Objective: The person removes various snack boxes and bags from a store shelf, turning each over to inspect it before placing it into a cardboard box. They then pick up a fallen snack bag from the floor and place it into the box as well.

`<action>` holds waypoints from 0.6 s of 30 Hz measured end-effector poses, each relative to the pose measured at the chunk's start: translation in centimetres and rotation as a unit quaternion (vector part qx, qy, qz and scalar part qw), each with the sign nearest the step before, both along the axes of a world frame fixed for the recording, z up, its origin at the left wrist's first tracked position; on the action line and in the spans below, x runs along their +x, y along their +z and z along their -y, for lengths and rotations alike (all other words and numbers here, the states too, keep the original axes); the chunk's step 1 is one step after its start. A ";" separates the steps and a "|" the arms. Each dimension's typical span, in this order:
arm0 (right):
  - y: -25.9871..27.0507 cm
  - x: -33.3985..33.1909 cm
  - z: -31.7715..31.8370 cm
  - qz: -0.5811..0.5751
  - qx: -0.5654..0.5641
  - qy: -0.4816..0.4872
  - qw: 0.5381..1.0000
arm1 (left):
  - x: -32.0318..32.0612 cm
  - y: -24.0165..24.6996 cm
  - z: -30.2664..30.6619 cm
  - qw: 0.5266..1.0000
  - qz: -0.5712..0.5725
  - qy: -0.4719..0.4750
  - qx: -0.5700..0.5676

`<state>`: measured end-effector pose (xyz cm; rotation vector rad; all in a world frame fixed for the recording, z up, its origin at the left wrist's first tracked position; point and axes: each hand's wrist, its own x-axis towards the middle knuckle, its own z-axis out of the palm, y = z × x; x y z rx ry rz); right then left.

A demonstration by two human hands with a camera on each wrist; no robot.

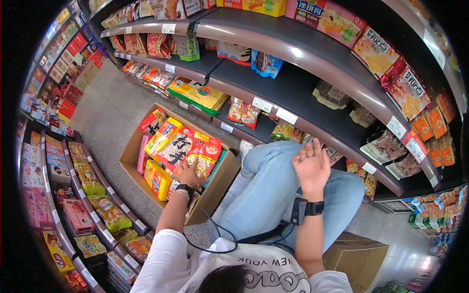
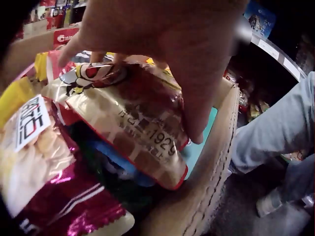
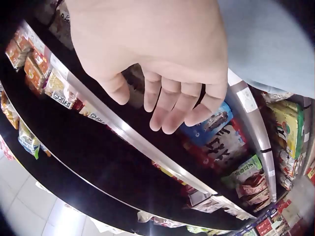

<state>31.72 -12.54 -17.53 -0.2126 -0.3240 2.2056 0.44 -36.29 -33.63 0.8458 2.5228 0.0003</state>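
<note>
left hand (image 1: 191, 172): fingers and thumb curl round the top of the red snack packet (image 2: 133, 132), gripping it.
red snack packet: lies on other packets inside the cardboard box (image 1: 222, 181), near its right wall.
cardboard box: on the floor, just beside the knee (image 1: 273, 171).
right hand (image 1: 311, 166): raised above the knee, fingers relaxed and apart, holding nothing.
shelf (image 1: 298, 93): dark, behind the right hand.

Red-edged clear snack bag (image 2: 133, 128), tilted, atop packets (image 2: 44, 162) in cardboard box (image 2: 216, 157)
</note>
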 end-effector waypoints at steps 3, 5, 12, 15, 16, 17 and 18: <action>-1.1 -1.6 0.6 0.001 -0.011 0.035 0.999 | 0.4 0.6 0.4 1.000 -0.014 0.003 0.019; -1.2 -2.1 1.1 0.008 -0.010 0.053 0.999 | -0.5 -0.4 0.5 0.998 -0.001 -0.011 0.063; 0.3 3.0 -0.7 0.016 0.013 -0.048 0.999 | -2.5 1.5 -8.1 0.902 0.150 0.001 0.406; 2.5 7.4 -1.2 0.023 0.027 -0.130 0.991 | 5.1 12.8 -13.7 0.814 0.333 -0.042 0.475; 3.1 9.2 -1.3 0.012 0.034 -0.154 0.987 | 8.3 17.0 -15.0 0.811 0.382 -0.033 0.441; 3.9 11.0 -1.4 0.008 0.044 -0.178 0.983 | 11.1 19.3 -16.3 0.793 0.421 -0.056 0.438; 4.6 12.7 -1.3 0.004 0.054 -0.202 0.978 | 13.5 20.8 -17.5 0.773 0.459 -0.078 0.431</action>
